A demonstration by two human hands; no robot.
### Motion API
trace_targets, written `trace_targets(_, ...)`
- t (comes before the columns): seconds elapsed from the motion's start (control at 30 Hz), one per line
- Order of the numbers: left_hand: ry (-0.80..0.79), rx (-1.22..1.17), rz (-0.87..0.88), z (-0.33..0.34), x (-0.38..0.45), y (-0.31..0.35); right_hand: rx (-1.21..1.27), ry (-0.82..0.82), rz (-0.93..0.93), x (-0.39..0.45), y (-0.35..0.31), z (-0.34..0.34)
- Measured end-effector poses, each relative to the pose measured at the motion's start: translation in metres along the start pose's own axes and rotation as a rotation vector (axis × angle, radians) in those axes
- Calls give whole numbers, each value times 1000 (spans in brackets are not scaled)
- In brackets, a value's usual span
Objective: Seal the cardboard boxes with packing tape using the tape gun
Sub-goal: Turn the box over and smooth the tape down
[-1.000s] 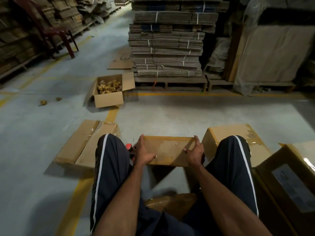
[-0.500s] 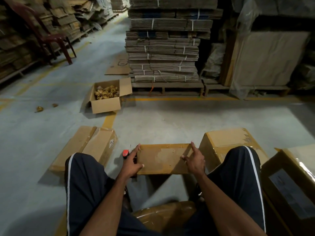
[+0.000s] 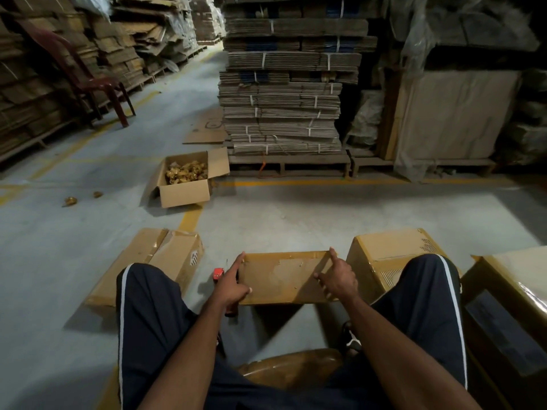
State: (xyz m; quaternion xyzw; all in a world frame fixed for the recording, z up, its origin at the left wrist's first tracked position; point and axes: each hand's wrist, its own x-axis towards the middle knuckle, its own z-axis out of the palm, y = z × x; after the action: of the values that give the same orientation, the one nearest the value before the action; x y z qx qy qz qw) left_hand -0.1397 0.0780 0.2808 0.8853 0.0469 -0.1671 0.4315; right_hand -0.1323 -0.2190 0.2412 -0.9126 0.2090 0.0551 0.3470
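Dim warehouse, grey concrete floor point(image 3: 74, 261) with yellow lines, strapped stacks of flattened cartons point(image 3: 281, 84) on a pallet at far centre, dark red plastic chair point(image 3: 88, 81) far left. Seen from a seated position, knees in dark track trousers either side of a small cardboard box point(image 3: 284, 276) on the floor.

Left hand point(image 3: 233, 287) at the box's left edge, forefinger stretched along it, other fingers loosely curled, gripping nothing. Right hand point(image 3: 339, 281) laid on the right edge, fingers spread, forefinger raised.

Judged step: squaring and steadying the box, top flaps down, before taping. Red tape gun point(image 3: 219, 273) on the floor just left of the box, partly hidden behind the left hand, not picked up. Next move likely: one hand pinning the flaps shut, the other fetching the gun.

Open carton point(image 3: 183, 192) further off, part-filled with small golden items, too small to identify. Closed boxes point(image 3: 393, 261) near right; a flattened one point(image 3: 154, 261) near left.
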Motion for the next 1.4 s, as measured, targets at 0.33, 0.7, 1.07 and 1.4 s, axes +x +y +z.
trace_targets(0.33, 110, 78, -14, 8, 14, 3, -17, 47, -26, -5, -13, 0)
trace_targets(0.7, 95, 106, -5, 14, 3, -11, 10, -49, 6, -26, -7, 5)
trace_targets(1.07, 139, 149, -63, 14, 11, 1, 28, -7, -36, -25, -4, -1)
trace_targets(1.4, 132, 323, 13, 26, 21, 2, 76, -25, 7, -15, -9, -7)
